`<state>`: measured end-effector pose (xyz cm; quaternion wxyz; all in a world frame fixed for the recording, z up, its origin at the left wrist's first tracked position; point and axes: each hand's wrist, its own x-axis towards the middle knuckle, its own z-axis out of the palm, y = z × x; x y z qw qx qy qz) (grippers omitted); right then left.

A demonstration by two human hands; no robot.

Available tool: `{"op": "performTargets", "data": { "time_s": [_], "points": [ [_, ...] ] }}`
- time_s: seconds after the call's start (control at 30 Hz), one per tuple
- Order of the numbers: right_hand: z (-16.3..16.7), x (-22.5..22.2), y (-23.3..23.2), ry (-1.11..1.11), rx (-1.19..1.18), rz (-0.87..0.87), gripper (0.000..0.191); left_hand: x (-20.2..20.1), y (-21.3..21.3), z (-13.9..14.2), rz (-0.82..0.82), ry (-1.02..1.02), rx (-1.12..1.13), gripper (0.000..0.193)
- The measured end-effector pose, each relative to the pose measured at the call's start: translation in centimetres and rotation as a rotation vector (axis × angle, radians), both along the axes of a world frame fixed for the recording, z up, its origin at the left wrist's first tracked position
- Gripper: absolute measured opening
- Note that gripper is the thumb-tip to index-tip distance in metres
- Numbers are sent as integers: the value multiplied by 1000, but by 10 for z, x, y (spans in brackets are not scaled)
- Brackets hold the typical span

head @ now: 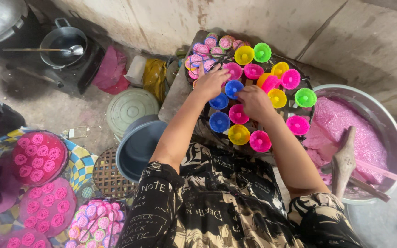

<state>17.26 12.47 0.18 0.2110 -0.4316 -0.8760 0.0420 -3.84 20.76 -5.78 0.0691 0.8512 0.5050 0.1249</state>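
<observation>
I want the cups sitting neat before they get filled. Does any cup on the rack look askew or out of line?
One does. Near the back right of the rack, an orange cup lies tipped under a pink cup instead of sitting flat like the others. The left hand and right hand meet at a blue cup.

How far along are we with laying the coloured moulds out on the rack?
Done: most of the round rack already carries empty coloured cup moulds, and trays of pink cakes sit at lower left. In hand: the left hand and right hand meet at a blue mould mid-rack. Left: none of these moulds looks filled, and the basin of pink batter looks nearly full.
</observation>
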Motion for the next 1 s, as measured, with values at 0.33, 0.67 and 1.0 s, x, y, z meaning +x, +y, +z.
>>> {"op": "performTargets", "data": {
  "time_s": [0.33,0.67,1.0],
  "points": [
    [22,54,-70,-36,55,-125,30,7,-71,43,-345,-90,-213,73],
    [-1,50,-69,-68,-7,-109,14,11,-68,23,-258,-62,-24,66],
    [14,59,-86,-28,-134,-2,12,13,-69,12,-246,-135,-7,54]
  ]
}}
